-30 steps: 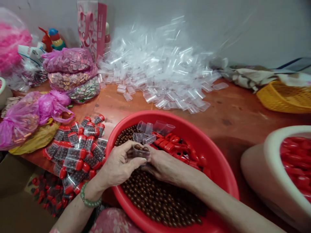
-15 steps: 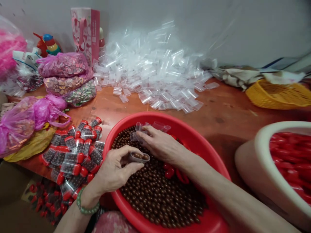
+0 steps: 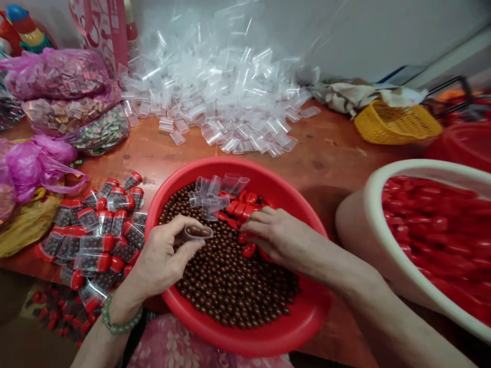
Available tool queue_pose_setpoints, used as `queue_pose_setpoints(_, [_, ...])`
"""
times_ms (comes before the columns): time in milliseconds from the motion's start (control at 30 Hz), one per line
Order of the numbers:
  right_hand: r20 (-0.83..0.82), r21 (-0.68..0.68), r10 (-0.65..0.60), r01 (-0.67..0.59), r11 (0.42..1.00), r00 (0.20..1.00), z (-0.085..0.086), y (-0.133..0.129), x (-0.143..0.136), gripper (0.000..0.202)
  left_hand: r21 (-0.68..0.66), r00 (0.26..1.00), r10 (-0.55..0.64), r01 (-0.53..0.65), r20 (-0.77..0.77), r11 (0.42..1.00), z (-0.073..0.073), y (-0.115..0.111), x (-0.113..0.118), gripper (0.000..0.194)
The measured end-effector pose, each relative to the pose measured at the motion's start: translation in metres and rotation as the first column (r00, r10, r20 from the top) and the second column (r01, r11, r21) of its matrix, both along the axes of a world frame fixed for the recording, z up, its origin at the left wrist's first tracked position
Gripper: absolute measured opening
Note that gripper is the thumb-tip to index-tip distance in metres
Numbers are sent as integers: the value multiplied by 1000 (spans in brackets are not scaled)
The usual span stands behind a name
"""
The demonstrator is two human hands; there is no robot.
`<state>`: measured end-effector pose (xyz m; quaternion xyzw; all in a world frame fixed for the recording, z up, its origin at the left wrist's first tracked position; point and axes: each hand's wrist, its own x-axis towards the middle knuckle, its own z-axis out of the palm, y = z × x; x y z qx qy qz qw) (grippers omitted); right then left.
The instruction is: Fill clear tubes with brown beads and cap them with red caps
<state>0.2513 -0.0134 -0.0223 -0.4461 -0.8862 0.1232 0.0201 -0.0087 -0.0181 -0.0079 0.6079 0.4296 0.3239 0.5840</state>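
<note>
My left hand (image 3: 164, 255), with a green bead bracelet at the wrist, is closed round a small clear plastic container (image 3: 198, 232). Brown chocolate-like balls show at its open mouth. Over the right part of the red basin (image 3: 284, 327), my right hand (image 3: 276, 232) has its fingers bent down and pinching among red caps (image 3: 241, 208); its fingertips are partly hidden. Many brown balls (image 3: 238, 291) fill much of the basin. Several unfilled clear containers (image 3: 215, 204) lie on the balls beyond my hands.
Capped, filled containers (image 3: 94, 243) are heaped left of the basin. A large pile of clear containers (image 3: 226, 97) lies against the wall. At right stand a white tub (image 3: 356, 220) of red caps and a yellow basket (image 3: 395, 125). Pink plastic bags (image 3: 57, 76) sit at left.
My right hand has moved from the clear containers to the red caps. My left hand still holds the filled container. The camera view has shifted to the right and downward.
</note>
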Motion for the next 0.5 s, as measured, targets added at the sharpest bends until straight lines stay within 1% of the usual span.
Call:
queue_pose_setpoints(67, [96,10,-9,8,1000,995,-8,-8,-4,29,-45,1000,-29,29,-1,999,-1,-1,2,16])
queue_pose_setpoints(133, [161,31,-25,20,999,987,-14,-11,-7,32,-93,1000,-21,22,13,995,-1,-2,4,18])
queue_pose_setpoints(267, [222,53,6,-19,998,975,-20,-6,-13,22,-127,999,-42,44,23,991,-3,-2,7,19])
queue_pose_setpoints(333, [233,55,40,-54,997,972,-20,-2,-16,18,-133,999,-22,26,34,991,-4,-1,8,19])
queue_pose_setpoints(433, [180,68,74,-88,994,981,-20,2,-14,17,-187,996,0,17,87,982,-3,-1,7,20])
queue_pose_setpoints(500, [23,66,79,-81,995,997,-17,2,-10,16,-217,991,4,25,133,976,-1,-3,6,21])
